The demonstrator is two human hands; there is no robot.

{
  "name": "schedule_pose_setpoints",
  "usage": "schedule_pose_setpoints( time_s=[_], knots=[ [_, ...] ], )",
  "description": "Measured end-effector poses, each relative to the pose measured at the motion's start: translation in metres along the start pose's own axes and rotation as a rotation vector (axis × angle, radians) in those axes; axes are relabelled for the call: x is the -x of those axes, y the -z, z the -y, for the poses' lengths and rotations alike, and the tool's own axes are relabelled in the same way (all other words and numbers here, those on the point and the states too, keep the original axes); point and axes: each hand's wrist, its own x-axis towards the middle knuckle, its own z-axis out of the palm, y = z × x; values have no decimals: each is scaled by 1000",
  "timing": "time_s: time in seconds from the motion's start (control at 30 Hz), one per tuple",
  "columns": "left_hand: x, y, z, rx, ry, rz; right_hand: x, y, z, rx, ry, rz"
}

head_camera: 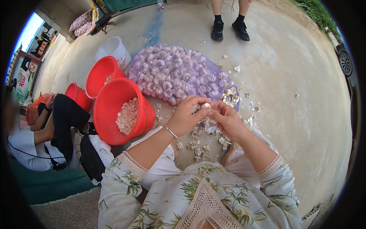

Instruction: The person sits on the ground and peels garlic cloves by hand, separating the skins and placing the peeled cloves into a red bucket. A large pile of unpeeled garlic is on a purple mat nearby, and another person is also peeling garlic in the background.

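Note:
Between my two hands is a whitish garlic bulb (205, 106), partly covered by my fingers. My left hand (187, 114) grips it from the left, thumb and fingertips closed around it. From the right, the thumb and fingers of my right hand (227, 118) pinch at the bulb or its skin. Just beyond my hands lies a purple mesh sack (174, 71) full of garlic bulbs, its open mouth (231, 96) showing several loose bulbs. Left of my left hand, a tilted red bucket (107, 107) holds peeled garlic cloves (127, 116).
Garlic skins and stalks (200, 146) litter the concrete between my feet. Another red bucket (98, 74), a smaller red bucket (80, 97) and a white bucket (113, 50) stand left. A seated person (64, 126) is at left; another person's black shoes (217, 31) are ahead.

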Motion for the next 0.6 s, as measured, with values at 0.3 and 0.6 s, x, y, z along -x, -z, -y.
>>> schedule_pose_setpoints(
  time_s=[0.3, 0.6],
  knots=[
    [5, -13, -2, -100, 19, 41, 4, -5, -4, 381, 156, 69],
    [4, -13, -7, -99, -43, -5, 7, -9, -12, 422, 111, -66]
  ],
)
